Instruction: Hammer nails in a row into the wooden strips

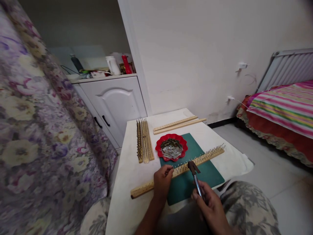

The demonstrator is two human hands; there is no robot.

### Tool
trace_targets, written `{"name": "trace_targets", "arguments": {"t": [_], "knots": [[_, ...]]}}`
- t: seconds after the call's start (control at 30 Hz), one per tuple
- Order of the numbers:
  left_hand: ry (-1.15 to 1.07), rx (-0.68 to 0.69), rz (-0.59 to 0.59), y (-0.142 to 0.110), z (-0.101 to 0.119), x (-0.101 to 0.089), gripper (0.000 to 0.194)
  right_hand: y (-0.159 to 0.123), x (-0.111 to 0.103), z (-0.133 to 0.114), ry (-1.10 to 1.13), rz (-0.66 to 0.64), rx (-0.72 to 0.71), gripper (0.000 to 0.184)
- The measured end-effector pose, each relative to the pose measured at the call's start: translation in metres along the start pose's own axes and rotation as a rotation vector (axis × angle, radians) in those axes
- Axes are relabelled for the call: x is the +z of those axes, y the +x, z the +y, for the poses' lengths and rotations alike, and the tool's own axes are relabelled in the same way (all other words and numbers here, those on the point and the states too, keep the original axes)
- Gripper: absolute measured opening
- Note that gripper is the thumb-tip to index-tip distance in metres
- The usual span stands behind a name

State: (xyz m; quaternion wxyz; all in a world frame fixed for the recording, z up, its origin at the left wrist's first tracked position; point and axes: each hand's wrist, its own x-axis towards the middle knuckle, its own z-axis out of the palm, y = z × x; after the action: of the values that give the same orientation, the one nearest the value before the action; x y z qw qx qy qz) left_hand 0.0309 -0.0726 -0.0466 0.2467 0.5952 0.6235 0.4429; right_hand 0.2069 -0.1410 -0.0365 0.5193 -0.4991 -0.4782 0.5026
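Note:
A long wooden strip (143,188) lies slantwise across a green mat (182,185); rows of nails stand in its right part, and its left end shows small holes. Over the strip, my left hand (163,179) has thumb and fingertips pinched together at the edge of the nail rows; what they pinch is too small to make out, likely hidden by the fingers. My right hand (207,199) is wrapped round the shaft of a hammer (196,181), its dark head over the strip, right of my left hand. Behind them a red scalloped bowl (160,153) holds many loose nails.
Several wooden strips (146,143) lie at the table's left, the outermost bristling with nails. Two more strips (179,125) lie at the back of the white table (122,182). A cabinet (114,107), a floral curtain (31,130) and a bed (288,107) stand around.

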Motion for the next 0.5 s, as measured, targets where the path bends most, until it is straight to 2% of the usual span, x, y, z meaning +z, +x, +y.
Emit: {"name": "trace_targets", "arguments": {"t": [0.17,0.5], "knots": [[0.031,0.01,0.004,0.0011,-0.0018,0.001,0.016,0.0008,-0.0037,0.0088,0.001,-0.099,-0.007,0.027],[0.051,-0.023,-0.003,0.0026,0.0009,0.0017,0.016,0.0002,-0.002,0.0047,0.011,-0.076,-0.002,0.028]]}}
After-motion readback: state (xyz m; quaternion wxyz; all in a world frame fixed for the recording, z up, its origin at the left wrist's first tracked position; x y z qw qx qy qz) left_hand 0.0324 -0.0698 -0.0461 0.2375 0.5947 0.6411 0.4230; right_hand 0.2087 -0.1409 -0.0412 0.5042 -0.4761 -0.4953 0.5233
